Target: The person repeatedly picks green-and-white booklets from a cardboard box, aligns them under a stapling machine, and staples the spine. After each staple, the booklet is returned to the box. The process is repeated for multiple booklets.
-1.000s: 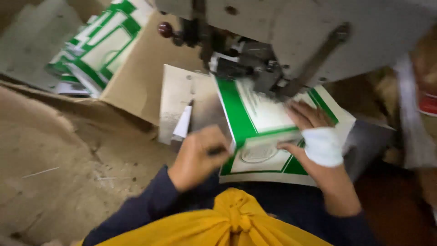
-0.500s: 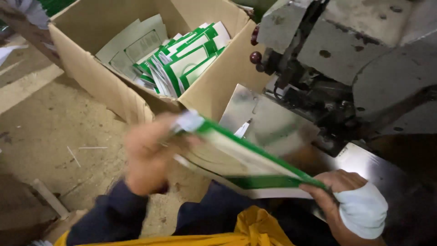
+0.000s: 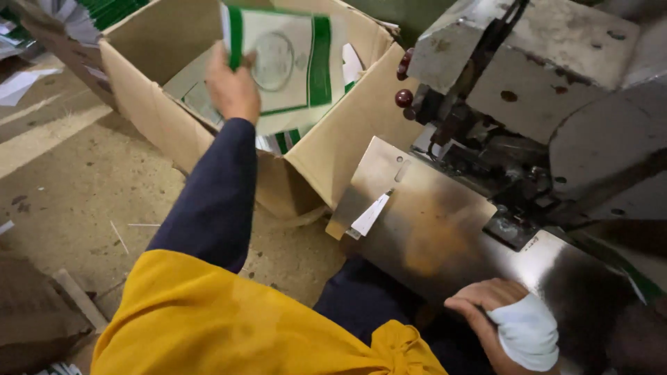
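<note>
While we lean over the machine:
Left hand [image 3: 233, 87]: pinches our green-and-white bag [image 3: 288, 62] above the cardboard box [image 3: 149, 118], upper centre.
Right hand [image 3: 504, 319]: bandaged, fingers curled against the steel plate [image 3: 431, 222], lower right.

- The left hand [image 3: 233, 87] is stretched out over an open cardboard box [image 3: 149, 118] and grips a white-and-green bag [image 3: 285, 62] by its left edge.
- The bag is flat, held upright above the box opening, with a round outline printed on its face.
- More white-and-green bags [image 3: 278, 142] lie inside the box.
- The right hand [image 3: 497, 316], wrapped in a white bandage [image 3: 526, 333], rests on the near edge of a shiny metal plate [image 3: 431, 222].
- A small white tag [image 3: 369, 214] lies on the plate's left part.
- A grey sewing machine [image 3: 556, 90] stands over the plate.
- A dark blue sleeve [image 3: 212, 194] and yellow cloth [image 3: 222, 319] fill the foreground.
- The dusty floor [image 3: 69, 187] has scraps on it.
</note>
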